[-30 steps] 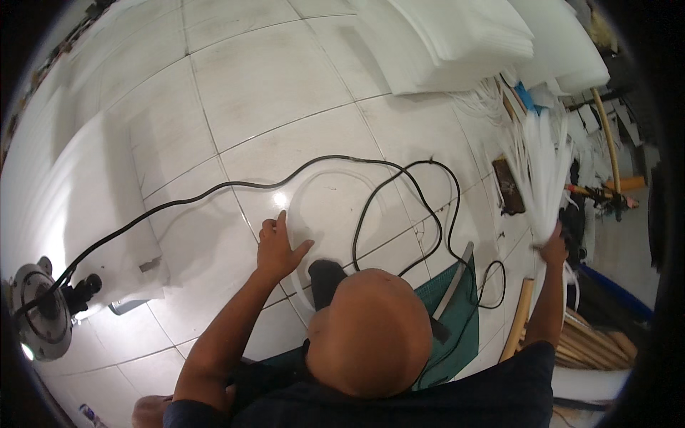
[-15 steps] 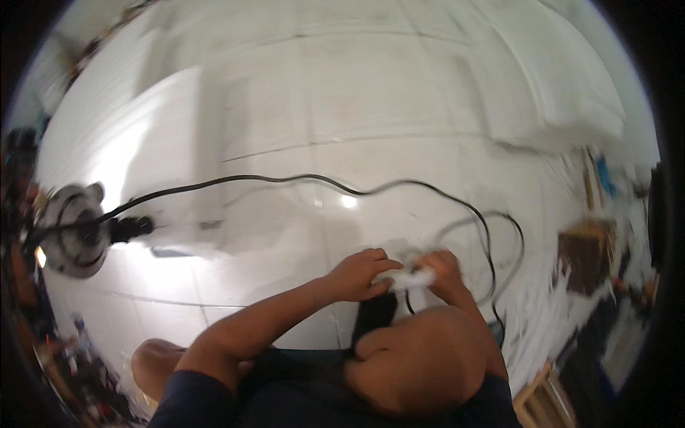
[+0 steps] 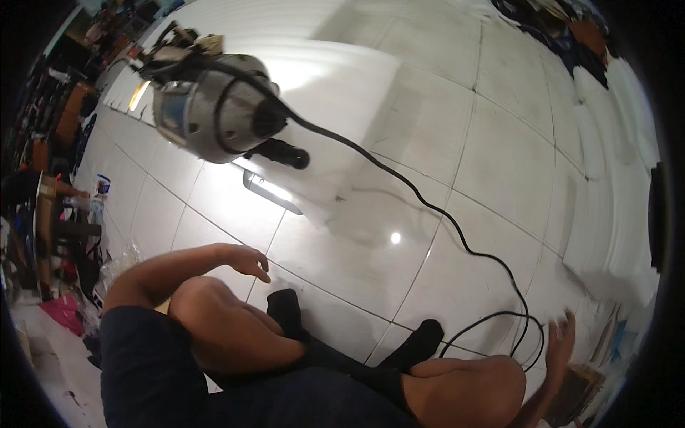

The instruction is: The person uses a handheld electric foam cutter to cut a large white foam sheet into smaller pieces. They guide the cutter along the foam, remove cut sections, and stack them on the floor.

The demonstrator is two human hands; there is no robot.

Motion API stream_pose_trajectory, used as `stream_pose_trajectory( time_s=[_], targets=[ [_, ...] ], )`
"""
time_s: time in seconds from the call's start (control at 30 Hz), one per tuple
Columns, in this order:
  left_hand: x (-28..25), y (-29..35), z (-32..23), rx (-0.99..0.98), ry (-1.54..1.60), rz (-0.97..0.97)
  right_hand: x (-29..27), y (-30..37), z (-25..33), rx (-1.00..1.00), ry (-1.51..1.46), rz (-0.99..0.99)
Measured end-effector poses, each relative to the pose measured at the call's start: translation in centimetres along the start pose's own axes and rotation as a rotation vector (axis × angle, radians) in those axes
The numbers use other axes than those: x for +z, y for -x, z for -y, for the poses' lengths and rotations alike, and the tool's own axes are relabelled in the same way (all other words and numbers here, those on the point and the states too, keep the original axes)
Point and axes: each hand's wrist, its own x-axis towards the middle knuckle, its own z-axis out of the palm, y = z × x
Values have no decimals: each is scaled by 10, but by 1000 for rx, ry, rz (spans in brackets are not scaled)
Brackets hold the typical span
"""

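Observation:
My left hand (image 3: 246,262) hovers over the tiled floor beside my left knee, fingers loosely apart and holding nothing. Far to the right, my right hand (image 3: 561,339) reaches out past the coiled end of the cable, its fingers spread and slightly blurred. Whitish patches show around those fingertips; whether they are a scrap or the background is unclear. A grey electric machine (image 3: 217,118) with a round motor housing and a black handle (image 3: 285,153) stands at the upper left. Its black cable (image 3: 403,180) runs across the floor toward my right knee.
A stack of white sheets (image 3: 349,68) lies behind the machine. More white rolls or sheets (image 3: 610,178) line the right side. A brown box (image 3: 576,391) sits beside my right forearm. Shelves with clutter (image 3: 64,128) stand at the left. My feet in black socks (image 3: 421,342) rest in front.
My hands were together on a small white thing and have parted, the left going left, the right far right. My view has turned, bringing the machine closer and larger.

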Motion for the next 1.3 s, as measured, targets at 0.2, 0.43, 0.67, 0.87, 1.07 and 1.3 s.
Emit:
stream_pose_trajectory(
  time_s=[0.2,0.43,0.67,0.87,1.07,1.3],
  targets=[
    [97,-38,30,-85,646,-692,139,-3,351,-1201,-37,463],
    [170,-66,14,-87,1429,-887,268,39,535,-1125,383,446],
    [185,-74,39,-48,1709,-1038,312,38,560,-1055,439,493],
    [190,-62,82,-135,1162,-1373,306,10,510,-1179,509,453],
    [237,-43,97,-451,561,-1516,254,-47,396,-1589,349,297],
    [260,-48,112,-646,777,-1449,175,-56,288,-1374,511,159]
  ],
)
